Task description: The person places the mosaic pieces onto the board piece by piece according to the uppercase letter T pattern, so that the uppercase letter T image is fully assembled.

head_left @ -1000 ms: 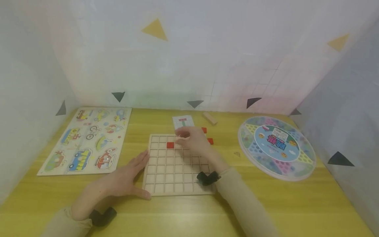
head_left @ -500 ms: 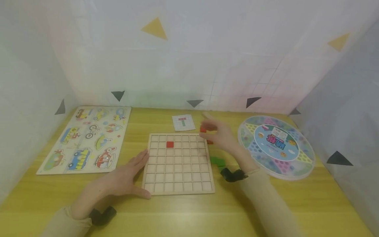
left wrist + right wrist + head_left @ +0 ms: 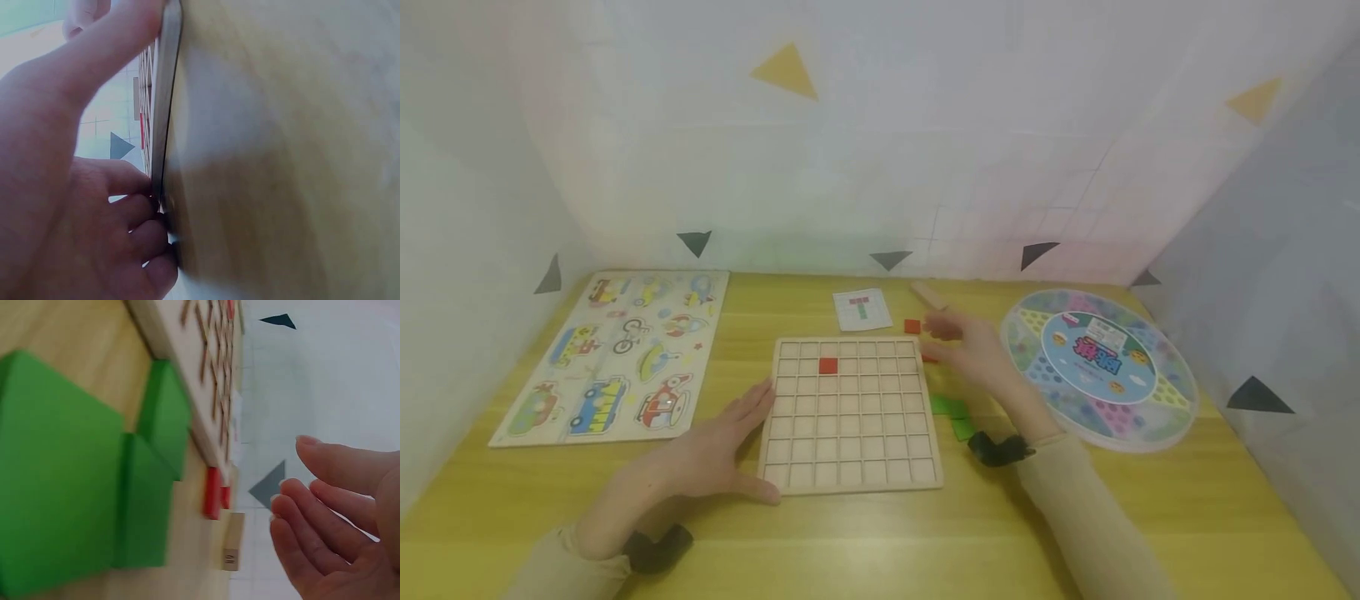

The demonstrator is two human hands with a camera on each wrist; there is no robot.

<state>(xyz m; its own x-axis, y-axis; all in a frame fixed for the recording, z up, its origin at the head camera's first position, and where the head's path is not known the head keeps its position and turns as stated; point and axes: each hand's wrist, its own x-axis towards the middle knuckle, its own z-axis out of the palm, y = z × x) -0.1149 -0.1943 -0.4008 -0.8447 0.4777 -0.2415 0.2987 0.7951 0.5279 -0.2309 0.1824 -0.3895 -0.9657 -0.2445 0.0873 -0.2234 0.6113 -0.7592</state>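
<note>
My left hand (image 3: 718, 454) rests against the left edge of a wooden grid board (image 3: 850, 427), thumb near its front corner and fingers farther up the side. In the left wrist view, fingertips (image 3: 161, 269) touch the tabletop beside the board. One red square tile (image 3: 828, 366) sits in a cell near the top left. My right hand (image 3: 973, 346) hovers beyond the board's right edge, its fingers loosely bent with nothing between them. A red tile (image 3: 912, 326) lies just left of it; another red tile (image 3: 929, 359) is partly hidden under it. Several green tiles (image 3: 951, 407) lie nearer me.
Behind the board lie a pattern card (image 3: 852, 319) with a red and green T and a small wooden block (image 3: 928, 295). A vehicle puzzle board (image 3: 625, 358) is on the left, a round Chinese checkers board (image 3: 1101, 367) on the right. White walls enclose the table.
My right hand has moved right, from over the grid beside the placed red tile to above the loose red tiles, uncovering the green tiles. My left hand stays in place.
</note>
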